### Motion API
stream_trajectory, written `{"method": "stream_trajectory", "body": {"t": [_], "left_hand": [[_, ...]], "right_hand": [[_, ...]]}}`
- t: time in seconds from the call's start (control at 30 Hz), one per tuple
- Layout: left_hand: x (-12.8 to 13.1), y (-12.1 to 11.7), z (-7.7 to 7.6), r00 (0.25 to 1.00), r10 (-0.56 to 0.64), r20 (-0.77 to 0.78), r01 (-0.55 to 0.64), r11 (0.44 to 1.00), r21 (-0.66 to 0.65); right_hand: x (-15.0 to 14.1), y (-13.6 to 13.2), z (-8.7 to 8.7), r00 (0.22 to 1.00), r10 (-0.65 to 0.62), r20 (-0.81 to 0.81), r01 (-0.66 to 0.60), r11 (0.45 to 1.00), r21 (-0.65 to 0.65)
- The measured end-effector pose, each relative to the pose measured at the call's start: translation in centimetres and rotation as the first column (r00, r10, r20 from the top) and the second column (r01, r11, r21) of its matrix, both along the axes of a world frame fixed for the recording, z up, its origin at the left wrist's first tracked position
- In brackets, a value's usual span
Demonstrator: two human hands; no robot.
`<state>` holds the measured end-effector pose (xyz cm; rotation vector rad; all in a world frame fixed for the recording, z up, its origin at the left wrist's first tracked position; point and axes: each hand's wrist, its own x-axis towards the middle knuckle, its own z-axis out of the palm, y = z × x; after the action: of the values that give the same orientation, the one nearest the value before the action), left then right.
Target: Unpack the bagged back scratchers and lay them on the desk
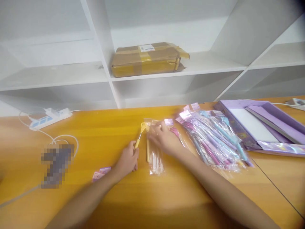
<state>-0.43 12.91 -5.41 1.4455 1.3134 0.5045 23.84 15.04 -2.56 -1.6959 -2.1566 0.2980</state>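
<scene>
My left hand [128, 158] is closed around the handle of a small yellow back scratcher [137, 142], its claw end pointing up and away. My right hand [161, 135], a little smeared, has bent fingers at the top of a clear plastic bag [156, 163] and seems to pinch it. Just left of that bag, a second yellow back scratcher [148, 149] lies lengthwise on the table. Past my right wrist is a pink back scratcher [175, 131] in a clear wrapper, partly hidden by the hand.
Bagged back scratchers [212, 136] in several colours are piled on the right, beside an open purple box [256, 144]. Small pink cards [101, 173] lie near my left forearm. A power strip [51, 117] with cables is at the back left. A taped carton [147, 60] sits on the shelf.
</scene>
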Motion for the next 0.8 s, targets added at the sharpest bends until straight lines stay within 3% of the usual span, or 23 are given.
{"method": "stream_trajectory", "body": {"t": [0.07,0.13,0.4,0.53,0.6,0.67,0.7,0.73,0.8], "left_hand": [[-0.1,0.0,-0.1,1.000,-0.010,0.013,0.009,1.000,0.020],[-0.2,0.0,-0.1,0.999,-0.012,0.038,0.011,1.000,0.028],[-0.6,-0.2,-0.1,0.994,-0.009,0.113,0.003,0.999,0.054],[-0.6,-0.4,0.3,1.000,-0.028,0.015,0.025,0.988,0.150],[-0.7,-0.5,0.9,0.990,-0.048,-0.135,0.083,0.959,0.272],[-0.8,-0.5,1.9,0.932,-0.062,-0.357,0.222,0.876,0.427],[-0.9,-0.4,2.6,0.879,-0.059,-0.473,0.323,0.802,0.501],[-1.0,-0.4,3.3,0.818,-0.049,-0.573,0.436,0.703,0.561],[-1.3,-0.4,4.8,0.705,-0.017,-0.709,0.637,0.457,0.621]], "right_hand": [[-0.4,-1.0,0.2,0.978,0.188,0.096,-0.186,0.982,-0.030],[-0.5,-1.5,0.4,0.953,0.277,0.126,-0.273,0.961,-0.049],[1.8,-0.5,1.6,0.950,0.251,0.184,-0.239,0.967,-0.085],[1.8,-1.0,3.0,0.924,0.227,0.309,-0.259,0.963,0.068],[1.0,-2.0,3.9,0.921,0.261,0.290,-0.329,0.918,0.220],[-0.4,-3.2,4.3,0.914,0.321,0.248,-0.394,0.851,0.347],[-1.2,-3.8,4.3,0.912,0.336,0.234,-0.404,0.832,0.380],[-2.1,-4.3,4.2,0.918,0.332,0.218,-0.394,0.834,0.387],[-3.9,-5.1,3.5,0.942,0.285,0.176,-0.326,0.898,0.295]]}}
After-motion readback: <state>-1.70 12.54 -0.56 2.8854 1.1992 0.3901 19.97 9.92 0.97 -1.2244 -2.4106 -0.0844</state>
